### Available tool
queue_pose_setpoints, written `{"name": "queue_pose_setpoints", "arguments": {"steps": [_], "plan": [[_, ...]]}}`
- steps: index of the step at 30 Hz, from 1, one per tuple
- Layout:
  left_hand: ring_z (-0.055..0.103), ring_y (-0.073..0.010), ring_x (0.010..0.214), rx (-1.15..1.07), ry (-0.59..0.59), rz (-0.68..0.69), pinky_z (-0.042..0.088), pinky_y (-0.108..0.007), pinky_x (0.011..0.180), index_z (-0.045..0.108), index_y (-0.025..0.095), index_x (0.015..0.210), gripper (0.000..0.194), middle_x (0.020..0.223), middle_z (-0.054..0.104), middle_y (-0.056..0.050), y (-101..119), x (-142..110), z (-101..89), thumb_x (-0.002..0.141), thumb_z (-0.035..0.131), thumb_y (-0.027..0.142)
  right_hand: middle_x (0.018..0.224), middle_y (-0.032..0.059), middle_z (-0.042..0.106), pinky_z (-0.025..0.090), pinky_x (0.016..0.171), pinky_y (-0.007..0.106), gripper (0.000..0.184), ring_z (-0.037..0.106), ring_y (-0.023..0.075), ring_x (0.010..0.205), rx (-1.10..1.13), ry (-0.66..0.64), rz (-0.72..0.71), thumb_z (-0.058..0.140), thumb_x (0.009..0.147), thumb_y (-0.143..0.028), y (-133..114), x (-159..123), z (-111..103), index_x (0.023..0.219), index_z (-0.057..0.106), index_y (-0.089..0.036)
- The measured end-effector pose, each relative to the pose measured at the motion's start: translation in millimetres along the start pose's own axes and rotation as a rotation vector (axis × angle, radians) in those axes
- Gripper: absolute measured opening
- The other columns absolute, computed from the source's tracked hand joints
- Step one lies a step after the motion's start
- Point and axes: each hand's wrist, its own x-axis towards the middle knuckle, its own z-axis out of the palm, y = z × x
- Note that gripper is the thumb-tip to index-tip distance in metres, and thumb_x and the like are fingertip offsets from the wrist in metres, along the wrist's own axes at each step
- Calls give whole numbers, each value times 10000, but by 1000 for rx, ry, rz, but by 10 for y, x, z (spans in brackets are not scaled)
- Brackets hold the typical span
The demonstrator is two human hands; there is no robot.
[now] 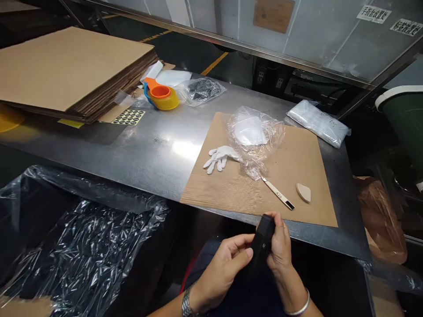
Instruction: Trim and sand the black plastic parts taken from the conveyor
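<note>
Between my two hands is a black oblong object [263,237], held over my lap just off the table's front edge; its kind I cannot make out. My left hand [228,262] grips its left side with thumb and fingers. Around its right side and top, the fingers of my right hand [280,246] are closed. On the cardboard sheet [228,193] beyond them lie a craft knife [277,192] marked A26 and a small beige wedge-shaped piece [303,193]. Farther back are a white glove [220,157] and a clear plastic bag [254,132] with something white inside.
A stack of cardboard sheets [76,66] covers the table's left end. Near it are an orange and yellow tape dispenser [161,94] and a sticker sheet [129,117]. A plastic-wrapped packet [319,122] lies back right. A black-lined bin [86,246] stands front left.
</note>
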Motion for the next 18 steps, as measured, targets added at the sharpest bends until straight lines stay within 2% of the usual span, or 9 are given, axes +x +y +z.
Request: {"name": "queue_pose_setpoints", "arguments": {"steps": [4, 6, 8, 11, 13, 18], "plan": [[531, -141, 805, 24, 4, -58, 387, -258, 769, 658, 165, 1050, 299, 873, 663, -52, -20, -50, -20, 763, 636, 243, 424, -73, 435, 356, 440, 211, 445, 424, 91, 409, 105, -21, 41, 461, 763, -641, -15, 65, 28, 656, 510, -212], [515, -129, 775, 18, 40, -59, 378, -237, 723, 665, 166, 1035, 315, 845, 655, -43, -34, -48, -16, 729, 672, 238, 442, -62, 451, 365, 442, 218, 450, 437, 94, 420, 131, -58, 95, 466, 752, -642, -41, 69, 56, 650, 510, -206], [510, -127, 766, 24, 81, -47, 376, -236, 718, 672, 166, 1019, 316, 836, 651, -40, -35, -40, -7, 711, 688, 238, 467, -51, 468, 363, 428, 213, 404, 437, 89, 425, 188, -86, 186, 517, 746, -585, -63, 63, 79, 651, 523, -192], [527, -149, 791, 72, 96, -50, 383, -257, 741, 683, 166, 996, 269, 829, 652, -47, -13, -37, 1, 747, 646, 263, 423, -83, 385, 279, 358, 177, 322, 328, 53, 360, 303, -88, 295, 599, 721, -448, -86, 72, 88, 581, 479, -184], [537, -166, 812, 136, 107, -53, 384, -271, 754, 694, 166, 969, 236, 814, 650, -50, 6, -46, -7, 791, 584, 277, 398, -102, 319, 231, 336, 168, 326, 255, 41, 340, 333, -87, 313, 624, 693, -390, -100, 100, 78, 533, 427, -186], [517, -166, 771, 228, 102, -59, 371, -279, 736, 711, 147, 835, 211, 752, 619, -40, 37, -69, -39, 793, 536, 256, 401, -106, 293, 220, 337, 169, 318, 224, 40, 342, 324, -103, 306, 614, 677, -359, -143, 162, 46, 513, 402, -190]]}}
